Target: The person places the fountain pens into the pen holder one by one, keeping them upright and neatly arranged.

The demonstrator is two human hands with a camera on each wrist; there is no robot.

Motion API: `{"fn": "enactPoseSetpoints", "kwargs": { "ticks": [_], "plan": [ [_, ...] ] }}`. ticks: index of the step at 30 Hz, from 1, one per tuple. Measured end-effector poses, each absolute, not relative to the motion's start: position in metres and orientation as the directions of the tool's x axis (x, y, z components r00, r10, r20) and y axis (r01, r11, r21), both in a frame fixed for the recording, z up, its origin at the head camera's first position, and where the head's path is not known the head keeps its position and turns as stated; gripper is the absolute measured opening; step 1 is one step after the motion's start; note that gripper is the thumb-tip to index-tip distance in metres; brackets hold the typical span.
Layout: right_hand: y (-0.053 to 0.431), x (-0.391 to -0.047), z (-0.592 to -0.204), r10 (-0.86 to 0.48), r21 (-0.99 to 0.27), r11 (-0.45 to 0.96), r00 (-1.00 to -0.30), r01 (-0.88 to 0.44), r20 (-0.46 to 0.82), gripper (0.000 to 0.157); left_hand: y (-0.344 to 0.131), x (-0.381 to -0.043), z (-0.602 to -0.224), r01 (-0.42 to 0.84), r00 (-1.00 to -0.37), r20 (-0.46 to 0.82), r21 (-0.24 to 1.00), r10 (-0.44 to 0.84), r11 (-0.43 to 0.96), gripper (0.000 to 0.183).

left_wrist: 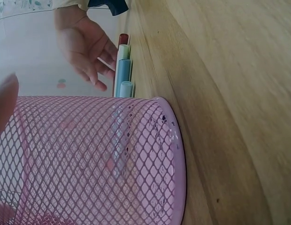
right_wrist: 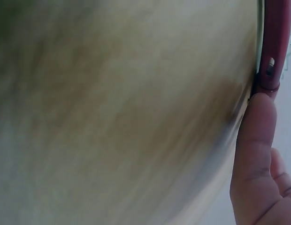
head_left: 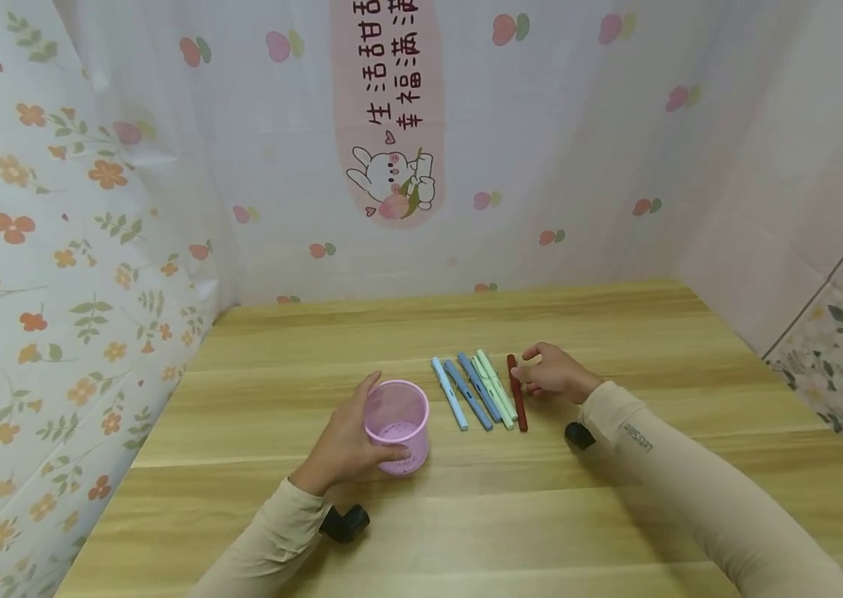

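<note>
My left hand (head_left: 346, 436) holds a pink mesh pen cup (head_left: 415, 448) standing upright on the table, thumb along its near side and fingers round the left. In the left wrist view, the mesh wall (left_wrist: 84, 154) fills most of the picture. A dark red pen (head_left: 517, 399) lies at the right end of a row of pens. My right hand (head_left: 554, 372) is beside it, thumb tip touching the pen and the other fingers loosely spread. The right wrist view has the thumb (right_wrist: 256, 150) against the red pen (right_wrist: 276, 42) near a joint in its barrel.
Left of the red pen lie light green pens (head_left: 492, 382), blue pens (head_left: 468, 394) and a light blue pen (head_left: 449, 393), all slanting alike on the wooden table (head_left: 257, 399). Patterned curtains (head_left: 272, 166) hang behind and at the sides. A black wrist camera (head_left: 346, 523) sits under the left sleeve.
</note>
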State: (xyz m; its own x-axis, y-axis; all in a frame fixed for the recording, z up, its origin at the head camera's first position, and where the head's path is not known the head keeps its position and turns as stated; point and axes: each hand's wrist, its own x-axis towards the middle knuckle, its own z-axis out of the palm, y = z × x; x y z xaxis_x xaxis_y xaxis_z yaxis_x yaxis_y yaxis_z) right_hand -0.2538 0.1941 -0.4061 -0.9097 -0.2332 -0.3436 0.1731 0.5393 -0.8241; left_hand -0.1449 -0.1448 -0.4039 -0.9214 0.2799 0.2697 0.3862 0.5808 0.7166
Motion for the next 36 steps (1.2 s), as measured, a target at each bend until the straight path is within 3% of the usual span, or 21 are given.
{"fn": "enactPoseSetpoints", "kwargs": {
  "ticks": [13, 36],
  "plan": [
    [0.186, -0.265, -0.403, -0.153, -0.783, 0.554, -0.890, 0.283, -0.430, 0.047, -0.144, -0.151, -0.402, 0.352, -0.934, 0.237, 0.741, 0.268, 0.571, 0.112],
    [0.171, -0.270, -0.409, -0.152, -0.682, 0.698, -0.885, 0.218, -0.439, 0.041, -0.147, -0.152, -0.409, 0.328, -0.938, 0.202, 0.775, 0.280, 0.540, 0.108]
  ]
}}
